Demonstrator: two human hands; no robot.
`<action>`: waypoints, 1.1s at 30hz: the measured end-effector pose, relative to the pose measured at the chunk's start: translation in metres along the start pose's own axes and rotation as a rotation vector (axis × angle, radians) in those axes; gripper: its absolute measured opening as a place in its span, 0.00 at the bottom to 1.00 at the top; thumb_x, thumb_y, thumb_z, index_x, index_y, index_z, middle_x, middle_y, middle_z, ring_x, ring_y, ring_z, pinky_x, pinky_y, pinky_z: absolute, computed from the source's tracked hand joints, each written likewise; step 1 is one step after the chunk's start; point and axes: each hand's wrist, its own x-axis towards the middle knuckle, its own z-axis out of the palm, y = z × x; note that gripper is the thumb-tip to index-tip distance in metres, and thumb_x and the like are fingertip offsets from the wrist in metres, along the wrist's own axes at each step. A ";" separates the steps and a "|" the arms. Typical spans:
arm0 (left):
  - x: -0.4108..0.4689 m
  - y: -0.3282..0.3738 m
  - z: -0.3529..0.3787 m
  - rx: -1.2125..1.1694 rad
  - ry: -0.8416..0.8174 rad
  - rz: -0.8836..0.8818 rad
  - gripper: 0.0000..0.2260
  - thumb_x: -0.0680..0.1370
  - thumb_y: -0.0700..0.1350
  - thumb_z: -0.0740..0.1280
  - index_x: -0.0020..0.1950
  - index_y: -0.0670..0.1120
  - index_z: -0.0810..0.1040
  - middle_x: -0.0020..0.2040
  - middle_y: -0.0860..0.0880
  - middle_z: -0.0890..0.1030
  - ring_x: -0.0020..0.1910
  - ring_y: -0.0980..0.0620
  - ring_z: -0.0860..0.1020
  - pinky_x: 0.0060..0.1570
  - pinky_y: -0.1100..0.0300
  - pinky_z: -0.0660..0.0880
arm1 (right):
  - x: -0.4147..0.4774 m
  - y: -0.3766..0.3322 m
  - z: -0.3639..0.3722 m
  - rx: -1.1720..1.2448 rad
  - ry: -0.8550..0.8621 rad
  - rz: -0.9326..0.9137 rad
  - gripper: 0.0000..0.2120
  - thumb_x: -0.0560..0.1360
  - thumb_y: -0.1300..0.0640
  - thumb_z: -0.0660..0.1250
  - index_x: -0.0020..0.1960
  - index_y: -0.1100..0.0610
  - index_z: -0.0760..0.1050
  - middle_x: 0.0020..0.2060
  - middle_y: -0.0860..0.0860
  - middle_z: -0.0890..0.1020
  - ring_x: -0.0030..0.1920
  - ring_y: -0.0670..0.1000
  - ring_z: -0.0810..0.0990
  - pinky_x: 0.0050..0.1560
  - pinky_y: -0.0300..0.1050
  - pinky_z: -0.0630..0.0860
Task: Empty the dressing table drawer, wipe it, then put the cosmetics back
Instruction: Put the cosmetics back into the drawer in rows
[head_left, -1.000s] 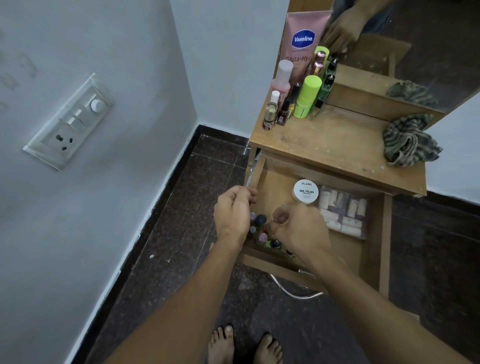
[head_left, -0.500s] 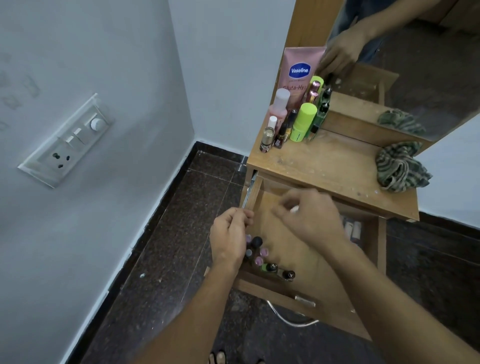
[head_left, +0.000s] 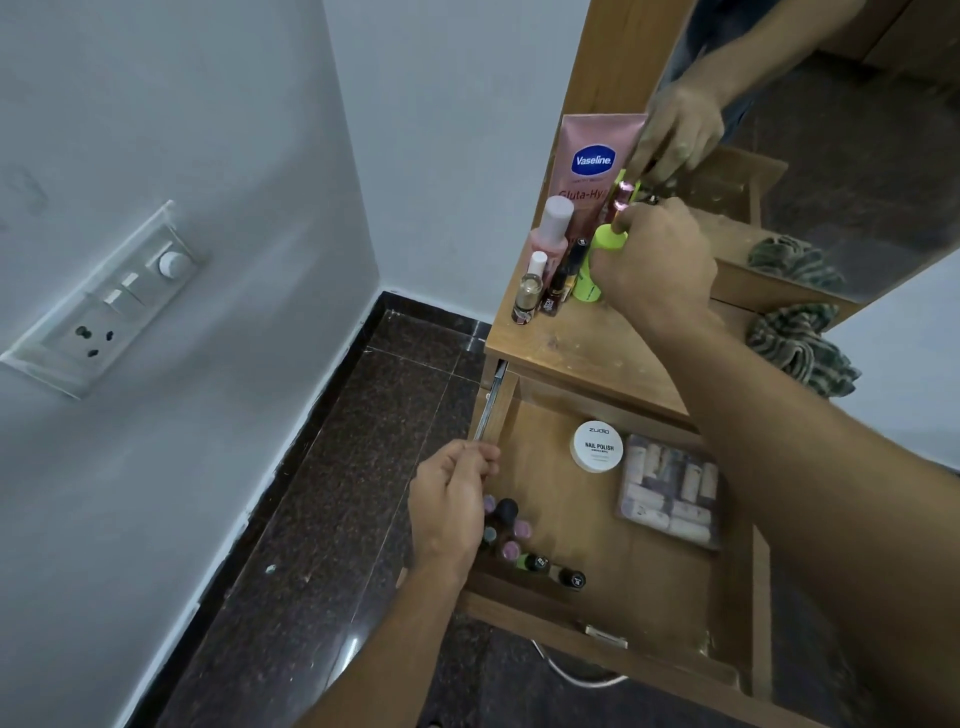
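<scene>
Emptying is under way: the right hand (head_left: 655, 262) pinches a small bottle (head_left: 621, 203) at the dressing table's (head_left: 587, 353) back-left corner. The left hand (head_left: 451, 512), curled shut, rests at the drawer's (head_left: 613, 571) left edge; whether it holds anything cannot be told. Next it likely lifts the nail polishes (head_left: 519, 545).

Just beside the right hand's fingers (head_left: 631, 215) stand a lime-green bottle (head_left: 597, 265) and a pale pink Vaseline tube (head_left: 589, 166) with a blue badge. Past the left hand's fingers (head_left: 480, 470), small nail polish bottles (head_left: 514, 540) show lilac and black caps. The round tub (head_left: 597, 447) is white; the crumpled cloth (head_left: 800, 348) is green-and-cream striped.
</scene>
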 end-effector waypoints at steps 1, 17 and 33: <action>0.000 0.000 0.000 0.004 0.003 0.000 0.12 0.72 0.48 0.61 0.40 0.50 0.84 0.38 0.49 0.83 0.29 0.50 0.75 0.36 0.50 0.75 | 0.001 0.001 0.000 -0.002 0.007 0.001 0.16 0.76 0.52 0.71 0.62 0.56 0.80 0.60 0.57 0.78 0.57 0.61 0.79 0.52 0.54 0.76; -0.002 0.000 0.000 -0.010 -0.015 -0.001 0.12 0.72 0.47 0.61 0.40 0.49 0.84 0.38 0.49 0.83 0.28 0.51 0.75 0.36 0.51 0.73 | -0.002 0.008 0.001 0.126 0.105 -0.049 0.15 0.72 0.50 0.70 0.56 0.55 0.82 0.52 0.54 0.82 0.52 0.57 0.80 0.46 0.51 0.78; -0.004 0.000 0.000 0.190 0.003 0.054 0.10 0.76 0.45 0.64 0.42 0.52 0.85 0.40 0.52 0.84 0.30 0.52 0.77 0.38 0.46 0.80 | -0.136 0.050 -0.036 0.415 0.017 -0.049 0.12 0.66 0.50 0.75 0.48 0.51 0.84 0.42 0.48 0.82 0.42 0.50 0.81 0.46 0.46 0.79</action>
